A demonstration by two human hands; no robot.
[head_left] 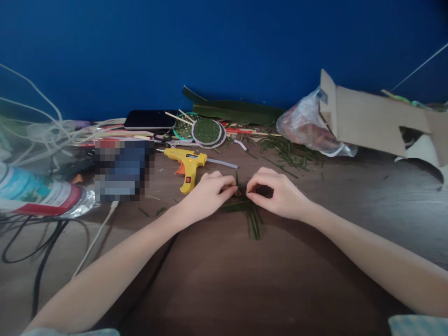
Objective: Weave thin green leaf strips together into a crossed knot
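Green leaf strips (255,224) lie crossed on the brown table, with one bundle pointing towards me. My left hand (209,193) is closed in a pinch at the upper left of the strips, where a short upright piece of leaf shows beside its fingertips. From the other side, my right hand (282,193) curls thumb and forefinger together at the strips' upper end. What its fingertips hold is too small to make out. A yellow glue gun (191,167) lies just beyond my left hand, a pale glue stick (222,163) poking from its back.
Leaf scraps (290,151) and a broad green leaf (238,109) lie towards the blue wall. Round green pieces (208,130) sit near a black phone (150,119). A cardboard box (378,116) and plastic bag (308,123) stand right; a bottle (38,191) and cables (45,261) are left.
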